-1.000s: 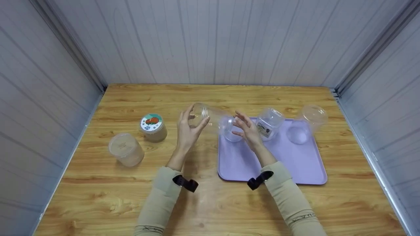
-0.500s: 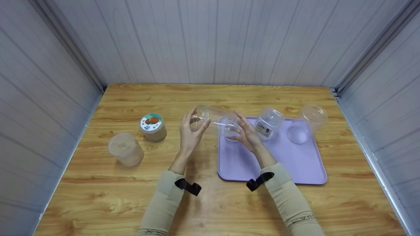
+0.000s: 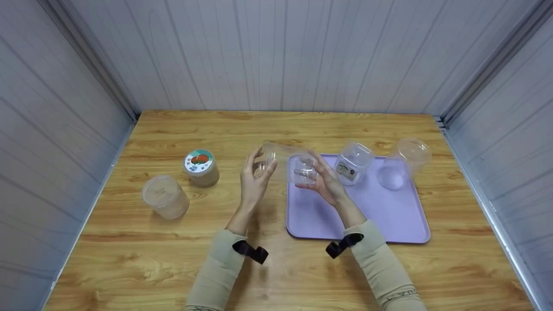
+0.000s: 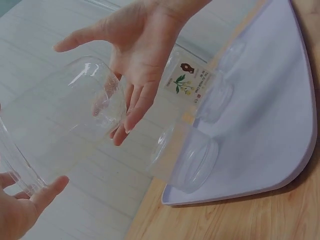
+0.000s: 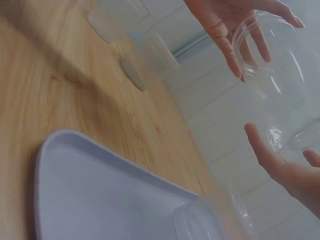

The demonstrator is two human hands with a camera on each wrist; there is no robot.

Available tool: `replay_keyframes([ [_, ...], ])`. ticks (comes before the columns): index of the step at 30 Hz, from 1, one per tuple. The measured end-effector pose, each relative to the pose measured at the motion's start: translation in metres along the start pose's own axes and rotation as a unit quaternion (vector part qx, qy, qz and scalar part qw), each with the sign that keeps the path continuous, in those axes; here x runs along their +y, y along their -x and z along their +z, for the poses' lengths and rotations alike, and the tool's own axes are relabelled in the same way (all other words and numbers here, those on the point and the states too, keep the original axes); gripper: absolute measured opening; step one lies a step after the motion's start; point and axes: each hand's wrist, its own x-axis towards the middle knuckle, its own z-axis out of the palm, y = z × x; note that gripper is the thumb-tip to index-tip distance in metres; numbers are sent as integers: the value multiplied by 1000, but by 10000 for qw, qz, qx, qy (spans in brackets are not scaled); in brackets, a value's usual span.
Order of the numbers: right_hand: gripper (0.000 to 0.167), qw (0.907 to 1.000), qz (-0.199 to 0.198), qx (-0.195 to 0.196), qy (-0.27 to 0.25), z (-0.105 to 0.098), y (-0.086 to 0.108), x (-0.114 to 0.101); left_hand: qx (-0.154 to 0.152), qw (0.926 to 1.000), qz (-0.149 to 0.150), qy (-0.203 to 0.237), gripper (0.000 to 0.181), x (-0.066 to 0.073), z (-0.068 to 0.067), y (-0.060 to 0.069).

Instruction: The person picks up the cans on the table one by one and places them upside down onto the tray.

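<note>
A clear jar (image 3: 283,157) lies sideways in the air between the hands, over the left edge of the purple tray (image 3: 380,220). The left hand (image 3: 255,181) grips its ridged rim end, thumb and fingers on opposite sides. Around the other end, the right hand (image 3: 327,181) holds the jar with fingers spread. In the left wrist view the right hand's (image 4: 145,55) thumb stands out from its fingers. Below the held jar, another clear jar (image 4: 185,155) is on the tray. A labelled clear jar (image 3: 352,164) is just right of the right hand.
A further clear jar (image 3: 406,162) stands at the tray's back right. On the wood table's left side are a frosted lidded tub (image 3: 166,196) and a tub with a green and orange lid picture (image 3: 202,168). Panelled walls (image 3: 281,56) enclose the back and sides.
The left hand has moved right with the jar, which hangs slightly lower and more level. The right hand's fingers have come further round the jar's far end. Tubs and tray have not moved.
</note>
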Motion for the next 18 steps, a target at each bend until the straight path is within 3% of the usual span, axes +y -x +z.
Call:
replay_keyframes([
  [8,95,9998,-170,79,-23,5,4,1,-23,9998,-114,191,50,4,2,5],
  [13,83,9986,-293,432,34,9,6,1,-99,9990,-213,369,50,1,3,7],
  [18,72,9978,-459,471,13,11,8,2,-281,9974,-340,571,51,1,3,11],
])
